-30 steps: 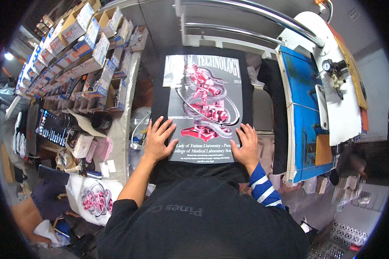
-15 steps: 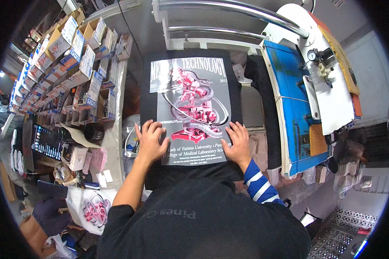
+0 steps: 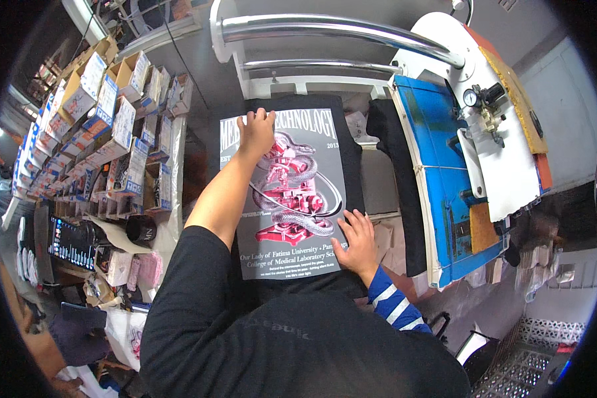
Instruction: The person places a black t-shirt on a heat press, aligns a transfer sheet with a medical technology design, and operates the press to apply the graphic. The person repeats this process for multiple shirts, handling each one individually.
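Observation:
A glossy grey transfer film (image 3: 298, 189) lies flat on a black T-shirt (image 3: 295, 101), printed with white lettering and a pink-and-silver picture of a snake wound round a microscope. My left hand (image 3: 257, 134) reaches over the film's upper left part, fingers bent apart and fingertips on the lettering near the top edge. Some lettering is hidden beneath it. Lower down, my right hand (image 3: 357, 244) rests open on the film's right edge, fingers spread. A blue-and-white striped sleeve covers that forearm.
To the right stands a heat press with a blue padded board (image 3: 438, 179), a white arm (image 3: 494, 166) and a pressure gauge (image 3: 471, 98). Chrome bars (image 3: 338, 33) cross the far side. Stacked cardboard boxes (image 3: 113, 126) and a lit screen (image 3: 73, 242) are at left.
My left hand has moved from the film's lower left side up to its top left. My right hand stays by the right edge. The whole view has shifted slightly.

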The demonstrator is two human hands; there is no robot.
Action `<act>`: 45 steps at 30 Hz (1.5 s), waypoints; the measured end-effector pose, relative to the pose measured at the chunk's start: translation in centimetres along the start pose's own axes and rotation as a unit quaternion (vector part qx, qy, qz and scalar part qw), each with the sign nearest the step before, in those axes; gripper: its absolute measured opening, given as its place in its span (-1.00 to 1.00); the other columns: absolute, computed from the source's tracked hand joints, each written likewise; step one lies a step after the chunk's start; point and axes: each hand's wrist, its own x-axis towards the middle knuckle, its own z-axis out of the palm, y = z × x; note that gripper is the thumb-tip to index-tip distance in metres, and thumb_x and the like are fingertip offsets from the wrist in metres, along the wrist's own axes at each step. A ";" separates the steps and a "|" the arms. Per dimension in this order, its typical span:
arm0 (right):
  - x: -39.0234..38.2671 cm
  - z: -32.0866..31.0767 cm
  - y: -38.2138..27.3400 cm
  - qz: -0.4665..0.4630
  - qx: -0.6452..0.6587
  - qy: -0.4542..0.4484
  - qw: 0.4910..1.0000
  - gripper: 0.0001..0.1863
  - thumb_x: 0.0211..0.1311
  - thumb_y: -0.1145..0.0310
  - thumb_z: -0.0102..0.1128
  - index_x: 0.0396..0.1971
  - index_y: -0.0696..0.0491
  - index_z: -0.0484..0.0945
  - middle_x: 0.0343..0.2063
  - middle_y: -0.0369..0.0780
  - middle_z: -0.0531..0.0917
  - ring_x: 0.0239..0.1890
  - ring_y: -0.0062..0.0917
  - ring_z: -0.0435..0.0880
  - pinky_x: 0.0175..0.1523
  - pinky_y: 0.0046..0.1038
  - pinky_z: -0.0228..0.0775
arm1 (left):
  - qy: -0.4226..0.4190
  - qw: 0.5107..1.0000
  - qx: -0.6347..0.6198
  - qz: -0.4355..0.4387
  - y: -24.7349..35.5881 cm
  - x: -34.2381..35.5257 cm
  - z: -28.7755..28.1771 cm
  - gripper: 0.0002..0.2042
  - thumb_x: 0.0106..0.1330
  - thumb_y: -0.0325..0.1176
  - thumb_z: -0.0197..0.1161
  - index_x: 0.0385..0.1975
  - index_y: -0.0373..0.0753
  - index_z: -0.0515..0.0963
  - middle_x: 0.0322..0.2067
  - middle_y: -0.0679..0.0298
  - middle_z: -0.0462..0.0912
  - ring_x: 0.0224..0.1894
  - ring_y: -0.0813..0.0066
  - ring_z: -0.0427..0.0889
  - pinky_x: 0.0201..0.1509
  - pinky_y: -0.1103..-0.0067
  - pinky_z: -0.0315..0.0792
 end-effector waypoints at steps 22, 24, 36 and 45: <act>0.1 -0.2 -0.2 0.016 -0.002 -0.014 1.000 -0.43 0.20 0.15 0.42 0.18 0.09 0.64 0.35 -0.08 0.53 0.48 -0.06 0.36 0.59 0.09 0.05 | 0.049 0.996 -0.070 -0.014 0.2 -0.1 1.2 -0.51 0.32 -0.17 0.29 0.26 -0.13 0.58 0.26 0.14 0.54 0.37 0.08 0.43 0.49 -0.27 0.11; 0.1 -0.1 -0.2 0.020 -0.004 -0.019 1.000 -0.44 0.19 0.16 0.42 0.17 0.08 0.64 0.34 -0.08 0.54 0.48 -0.07 0.36 0.58 0.10 0.06 | 0.061 0.995 -0.079 -0.018 0.3 0.0 1.2 -0.52 0.31 -0.18 0.29 0.23 -0.12 0.60 0.25 0.13 0.54 0.35 0.04 0.43 0.48 -0.28 0.12; 0.3 -0.1 -0.6 0.008 -0.001 -0.012 1.000 -0.44 0.13 0.19 0.44 0.14 0.08 0.63 0.33 -0.07 0.52 0.45 -0.03 0.37 0.54 0.11 0.08 | -0.029 0.998 -0.003 -0.054 0.3 3.6 0.4 -0.71 0.39 -0.39 0.14 0.05 -0.06 0.67 0.04 0.14 0.64 0.19 0.01 0.59 0.46 -0.25 0.17; 2.7 -0.6 1.8 0.108 0.048 0.104 0.988 -0.75 0.13 0.36 0.42 -0.19 0.09 0.66 0.09 0.00 0.56 0.20 -0.04 0.50 0.33 -0.04 0.31 | 0.168 0.962 -0.189 -0.103 -6.5 -8.3 -7.2 -0.74 0.28 -0.41 0.30 -0.05 -0.28 0.67 -0.04 0.02 0.70 0.10 -0.02 0.64 0.24 0.26 0.45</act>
